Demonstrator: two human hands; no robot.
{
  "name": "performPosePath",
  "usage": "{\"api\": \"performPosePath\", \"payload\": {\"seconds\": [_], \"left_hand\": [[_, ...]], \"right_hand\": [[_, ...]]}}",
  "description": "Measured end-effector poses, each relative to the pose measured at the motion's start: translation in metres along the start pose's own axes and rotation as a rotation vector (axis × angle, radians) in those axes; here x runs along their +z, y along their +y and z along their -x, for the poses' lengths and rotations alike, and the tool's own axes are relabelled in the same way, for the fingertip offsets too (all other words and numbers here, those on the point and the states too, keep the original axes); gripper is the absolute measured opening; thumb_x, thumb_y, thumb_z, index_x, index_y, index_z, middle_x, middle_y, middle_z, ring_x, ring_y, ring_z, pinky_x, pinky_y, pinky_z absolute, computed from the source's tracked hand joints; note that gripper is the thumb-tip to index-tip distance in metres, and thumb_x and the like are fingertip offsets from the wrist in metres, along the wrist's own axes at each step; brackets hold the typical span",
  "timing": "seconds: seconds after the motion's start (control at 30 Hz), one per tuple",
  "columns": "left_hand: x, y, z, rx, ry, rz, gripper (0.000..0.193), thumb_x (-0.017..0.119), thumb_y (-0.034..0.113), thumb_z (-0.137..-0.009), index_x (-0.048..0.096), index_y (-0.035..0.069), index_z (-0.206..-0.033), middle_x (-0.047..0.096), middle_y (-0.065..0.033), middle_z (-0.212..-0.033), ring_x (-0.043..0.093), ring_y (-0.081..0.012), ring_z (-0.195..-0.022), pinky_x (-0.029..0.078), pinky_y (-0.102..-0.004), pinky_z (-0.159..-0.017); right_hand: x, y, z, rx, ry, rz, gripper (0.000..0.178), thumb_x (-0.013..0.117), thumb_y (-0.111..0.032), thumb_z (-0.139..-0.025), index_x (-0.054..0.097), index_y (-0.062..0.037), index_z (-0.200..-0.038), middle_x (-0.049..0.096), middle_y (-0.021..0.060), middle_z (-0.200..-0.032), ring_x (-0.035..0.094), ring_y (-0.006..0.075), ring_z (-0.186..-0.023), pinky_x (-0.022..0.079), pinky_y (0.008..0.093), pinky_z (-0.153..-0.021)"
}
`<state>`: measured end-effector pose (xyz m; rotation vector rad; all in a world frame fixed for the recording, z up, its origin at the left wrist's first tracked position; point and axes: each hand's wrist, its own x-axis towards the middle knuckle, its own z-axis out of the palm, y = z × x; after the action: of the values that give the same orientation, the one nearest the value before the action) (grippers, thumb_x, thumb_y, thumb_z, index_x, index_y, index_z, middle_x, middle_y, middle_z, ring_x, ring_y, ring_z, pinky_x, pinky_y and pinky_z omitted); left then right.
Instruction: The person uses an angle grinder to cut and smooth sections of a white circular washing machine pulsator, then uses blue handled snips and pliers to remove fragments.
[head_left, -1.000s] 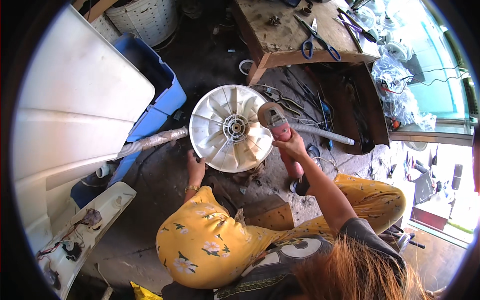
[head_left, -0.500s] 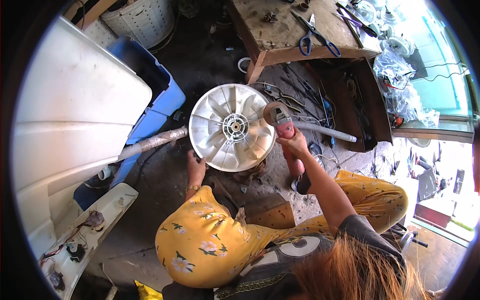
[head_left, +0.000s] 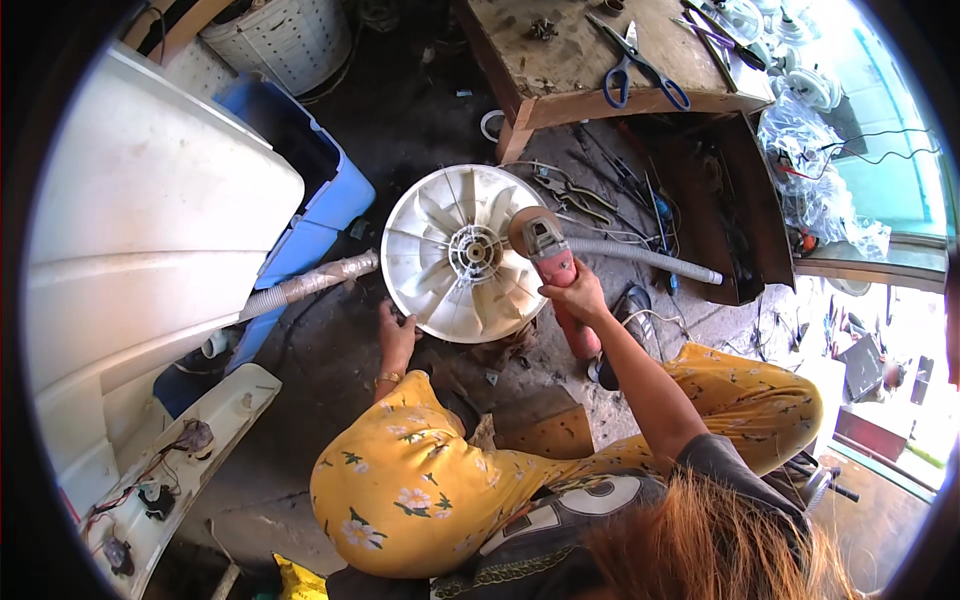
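Gripping red angle grinder: right hand, fingers wrapped round | ribbed white wheel mid-scene, disc at its right edge | left hand near-left, pinch unclear | firm wrist, steady wheel look wise

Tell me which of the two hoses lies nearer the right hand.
The bare grey hose, showing beside the red grinder in the right hand; the partly wrapped hose lies left of the white disc.

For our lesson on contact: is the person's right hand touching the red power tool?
Touching. The head view shows the right hand closed around the red power tool.
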<state>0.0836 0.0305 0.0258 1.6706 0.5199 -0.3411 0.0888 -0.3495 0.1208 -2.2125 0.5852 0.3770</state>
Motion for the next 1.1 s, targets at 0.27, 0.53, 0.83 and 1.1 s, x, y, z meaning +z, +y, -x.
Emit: {"api": "performPosePath", "payload": {"seconds": [0.27, 0.53, 0.83, 1.1], "left_hand": [[-0.005, 0.002, -0.002, 0.002, 0.003, -0.046, 0.045, 0.065, -0.006, -0.092, 0.044, 0.003, -0.130, 0.060, -0.0062, -0.089, 0.064, -0.0126, -0.066, 0.058, -0.0275, -0.051], [-0.005, 0.001, 0.004, 0.030, 0.032, -0.042, 0.044, 0.067, -0.005, -0.090, 0.045, 0.003, -0.127, 0.066, -0.0106, -0.098, 0.066, -0.0157, -0.068, 0.057, -0.0294, -0.052], [-0.005, -0.012, 0.003, 0.005, 0.052, -0.018, 0.049, 0.069, -0.003, -0.089, 0.045, 0.003, -0.131, 0.067, -0.0132, -0.103, 0.067, -0.0181, -0.072, 0.058, -0.0312, -0.054], [0.002, -0.012, 0.004, -0.019, -0.017, -0.013, 0.050, 0.067, -0.004, -0.091, 0.041, 0.007, -0.132, 0.064, -0.0122, -0.107, 0.068, -0.0201, -0.080, 0.060, -0.0308, -0.057]], "right_hand": [[-0.027, 0.017, -0.017, 0.053, 0.075, 0.000, 0.095, 0.091, -0.047, -0.058, 0.061, 0.0000, -0.135, 0.070, 0.0238, -0.123, 0.067, 0.0356, -0.117, 0.051, 0.0414, -0.102], [0.006, -0.055, 0.003, -0.098, -0.055, 0.097, 0.094, 0.088, -0.053, -0.059, 0.060, -0.0023, -0.134, 0.072, 0.0232, -0.116, 0.070, 0.0378, -0.109, 0.054, 0.0437, -0.096], [0.005, -0.075, 0.012, 0.012, -0.141, 0.269, 0.094, 0.090, -0.051, -0.058, 0.062, 0.0006, -0.131, 0.072, 0.0235, -0.117, 0.070, 0.0361, -0.110, 0.053, 0.0435, -0.097], [0.003, -0.060, 0.008, -0.021, -0.038, 0.174, 0.103, 0.088, -0.056, -0.057, 0.058, 0.0005, -0.138, 0.071, 0.0239, -0.121, 0.068, 0.0366, -0.115, 0.053, 0.0434, -0.100]]}}
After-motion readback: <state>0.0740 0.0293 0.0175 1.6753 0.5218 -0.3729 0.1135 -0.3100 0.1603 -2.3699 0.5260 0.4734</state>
